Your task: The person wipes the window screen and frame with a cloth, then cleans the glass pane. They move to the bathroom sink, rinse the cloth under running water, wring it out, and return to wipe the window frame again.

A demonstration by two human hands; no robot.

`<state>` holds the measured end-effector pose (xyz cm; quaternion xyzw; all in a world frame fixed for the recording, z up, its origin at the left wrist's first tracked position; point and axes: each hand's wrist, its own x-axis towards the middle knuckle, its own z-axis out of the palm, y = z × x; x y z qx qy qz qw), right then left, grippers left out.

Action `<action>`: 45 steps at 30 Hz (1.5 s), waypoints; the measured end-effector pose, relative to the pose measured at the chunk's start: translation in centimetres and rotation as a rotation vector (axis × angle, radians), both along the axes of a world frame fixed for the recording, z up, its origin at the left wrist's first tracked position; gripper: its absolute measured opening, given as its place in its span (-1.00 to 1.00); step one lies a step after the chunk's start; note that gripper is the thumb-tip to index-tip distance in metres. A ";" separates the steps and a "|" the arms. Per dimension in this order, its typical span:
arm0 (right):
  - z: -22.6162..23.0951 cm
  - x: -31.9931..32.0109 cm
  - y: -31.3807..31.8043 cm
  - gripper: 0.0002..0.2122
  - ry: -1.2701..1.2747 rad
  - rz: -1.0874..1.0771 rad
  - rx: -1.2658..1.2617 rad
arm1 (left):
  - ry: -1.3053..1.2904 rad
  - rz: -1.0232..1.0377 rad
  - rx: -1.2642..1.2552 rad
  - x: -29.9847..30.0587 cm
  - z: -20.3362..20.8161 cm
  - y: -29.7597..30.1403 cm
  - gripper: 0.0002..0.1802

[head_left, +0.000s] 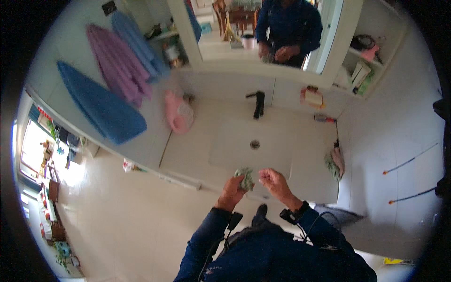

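Note:
My left hand (230, 191) is closed around a crumpled grey-green cloth (244, 177), held up over the front edge of the white sink counter. Its bunched, textured folds stick out past my fingers. Just to the right, a small gap away from the cloth, my right hand (277, 184) has its fingers curled in toward the thumb. Whether anything small sits between those fingertips I cannot make out. Beyond both hands lies the white basin (225, 150) with a round drain (254, 144), and a black faucet (257, 104) stands behind it.
A pink jug-like container (177, 113) stands at the counter's left back. Soap in a dish (312, 97) and a grey-pink cloth bundle (335, 163) are on the right. Towels (101, 101) hang on the left wall. A mirror (216, 37) and open shelves (366, 61) are above.

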<state>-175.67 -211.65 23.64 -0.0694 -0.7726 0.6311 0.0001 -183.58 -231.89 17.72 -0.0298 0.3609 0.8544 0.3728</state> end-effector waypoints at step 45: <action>-2.6 -38.3 8.2 -0.76 -0.175 -0.368 -1.045 | -0.324 0.041 0.167 -24.2 -7.8 13.6 -0.69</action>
